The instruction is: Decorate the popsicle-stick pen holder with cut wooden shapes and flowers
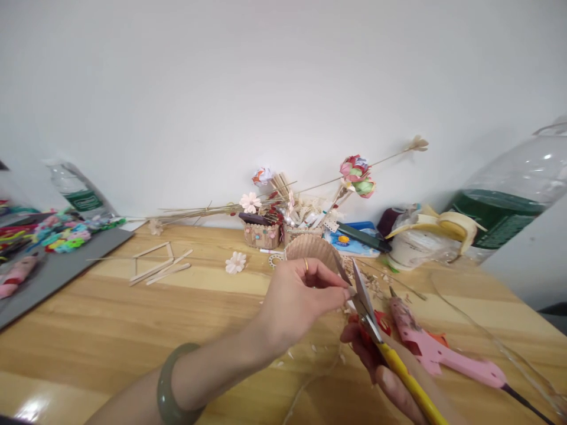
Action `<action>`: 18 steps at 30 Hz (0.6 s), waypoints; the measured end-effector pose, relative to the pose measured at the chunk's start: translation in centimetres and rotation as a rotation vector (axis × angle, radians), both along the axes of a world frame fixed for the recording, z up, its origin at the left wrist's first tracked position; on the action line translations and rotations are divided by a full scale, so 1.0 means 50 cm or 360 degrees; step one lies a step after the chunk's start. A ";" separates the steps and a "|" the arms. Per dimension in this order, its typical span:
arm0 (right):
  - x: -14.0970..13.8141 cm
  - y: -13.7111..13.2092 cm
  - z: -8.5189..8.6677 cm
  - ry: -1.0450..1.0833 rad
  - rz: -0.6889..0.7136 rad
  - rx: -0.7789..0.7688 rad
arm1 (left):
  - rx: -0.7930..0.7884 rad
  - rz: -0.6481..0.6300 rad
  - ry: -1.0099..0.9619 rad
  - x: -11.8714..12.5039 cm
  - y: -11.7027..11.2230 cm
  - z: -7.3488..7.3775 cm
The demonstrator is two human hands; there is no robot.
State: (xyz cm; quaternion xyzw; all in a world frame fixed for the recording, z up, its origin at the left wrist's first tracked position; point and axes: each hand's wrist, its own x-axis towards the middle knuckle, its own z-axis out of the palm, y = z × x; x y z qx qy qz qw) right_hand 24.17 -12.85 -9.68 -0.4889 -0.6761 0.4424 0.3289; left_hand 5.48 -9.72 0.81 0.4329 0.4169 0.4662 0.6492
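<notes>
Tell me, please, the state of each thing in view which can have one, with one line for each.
Scissors: blades open
Right hand: holding the scissors
Left hand: fingertips pinched together by the scissors
Glue gun: lying down; on or off unclear
Banana peel: split open
Wooden sticks: lying flat, some set as a frame
Loose pale flower: lying down, petals spread
Large bottle: fill level unclear

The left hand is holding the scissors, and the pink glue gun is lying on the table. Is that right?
Not quite! The head view shows the scissors in the right hand, not the left hand. The pink glue gun is lying on the table.
</notes>
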 end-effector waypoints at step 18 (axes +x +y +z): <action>-0.014 -0.017 0.036 -0.0106 -0.0104 0.0164 | 0.0024 0.0001 0.0050 -0.002 0.005 -0.002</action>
